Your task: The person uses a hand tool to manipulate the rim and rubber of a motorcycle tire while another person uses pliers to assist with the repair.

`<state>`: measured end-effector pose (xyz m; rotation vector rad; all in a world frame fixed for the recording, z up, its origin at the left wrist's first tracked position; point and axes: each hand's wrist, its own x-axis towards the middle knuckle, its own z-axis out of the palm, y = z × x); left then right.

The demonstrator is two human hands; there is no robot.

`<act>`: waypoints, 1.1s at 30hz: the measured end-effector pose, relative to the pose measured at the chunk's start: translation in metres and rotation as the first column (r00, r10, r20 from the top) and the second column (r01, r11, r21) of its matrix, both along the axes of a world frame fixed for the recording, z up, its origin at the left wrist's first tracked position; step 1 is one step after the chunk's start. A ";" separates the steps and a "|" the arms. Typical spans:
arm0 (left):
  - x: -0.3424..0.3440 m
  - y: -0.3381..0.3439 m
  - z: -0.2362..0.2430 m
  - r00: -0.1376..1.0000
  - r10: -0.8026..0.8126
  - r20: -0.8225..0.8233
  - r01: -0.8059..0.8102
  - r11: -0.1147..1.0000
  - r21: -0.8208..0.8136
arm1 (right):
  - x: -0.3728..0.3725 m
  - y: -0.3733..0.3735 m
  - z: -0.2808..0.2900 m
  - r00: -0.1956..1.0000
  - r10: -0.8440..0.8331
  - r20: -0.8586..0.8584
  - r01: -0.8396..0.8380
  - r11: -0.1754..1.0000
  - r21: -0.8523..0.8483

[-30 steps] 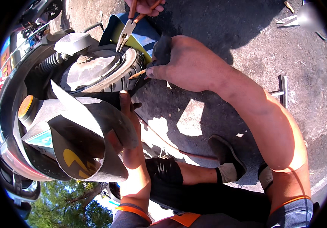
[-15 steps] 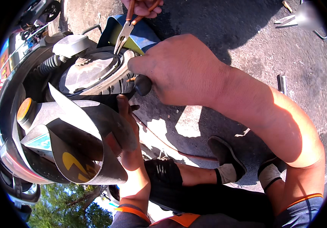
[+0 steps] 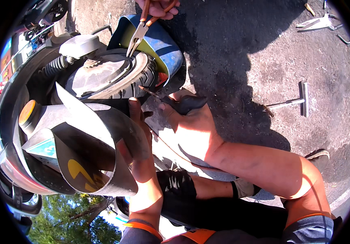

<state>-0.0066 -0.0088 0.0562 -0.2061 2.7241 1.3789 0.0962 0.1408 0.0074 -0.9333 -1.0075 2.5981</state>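
Tyre (image 3: 144,77) of a small scooter wheel lies on its side at the far left of the scene, tread facing right, partly wrapped by a blue and yellow mudguard (image 3: 162,49). A thin metal tool shaft (image 3: 148,91) touches the tread at its near right edge; its dark handle (image 3: 187,103) is gripped by the person's right hand (image 3: 187,126), fingers curled tightly round it. The left hand (image 3: 136,134) rests just near of the tyre, fingers narrow and pressed along a curved grey body panel (image 3: 97,150), holding it bent aside. At the far edge another person's hand (image 3: 156,6) holds orange-handled pliers (image 3: 140,32), their tip down at the rim of the wheel. Judged from these positions, the step in hand is working the shaft into the tread; it would be done well by keeping the shaft in line with the handle, pushing steadily rather than levering sideways, keeping the panel held well back so that the tread stays visible, and keeping the tip away from the pliers. On the asphalt (image 3: 244,61) to the right, well apart, lies a T-handled tool (image 3: 295,99); further metal tools (image 3: 319,22) lie at the far right. The person's shoe (image 3: 317,154) shows at the near right.
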 end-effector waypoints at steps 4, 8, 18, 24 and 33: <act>-0.008 -0.043 -0.007 0.993 0.088 0.075 -0.083 0.994 -0.074 | 0.007 -0.040 -0.016 0.991 -0.083 -0.109 0.091 0.993 0.076; -0.014 -0.038 -0.017 0.996 0.085 -0.002 -0.085 0.992 -0.095 | 0.009 0.013 -0.043 0.965 0.250 -0.079 -0.121 0.693 0.711; -0.005 -0.026 -0.004 0.996 0.080 0.026 -0.077 0.992 -0.099 | -0.097 0.138 -0.025 0.685 0.665 0.296 -0.537 0.187 0.823; -0.007 -0.033 -0.003 0.995 0.102 -0.008 -0.102 0.984 -0.148 | -0.089 0.129 -0.033 0.696 0.709 0.114 -0.497 0.361 0.789; -0.003 -0.022 0.001 0.994 0.113 0.013 -0.108 0.977 -0.183 | -0.081 0.121 -0.018 0.760 0.642 0.101 -0.403 0.344 0.848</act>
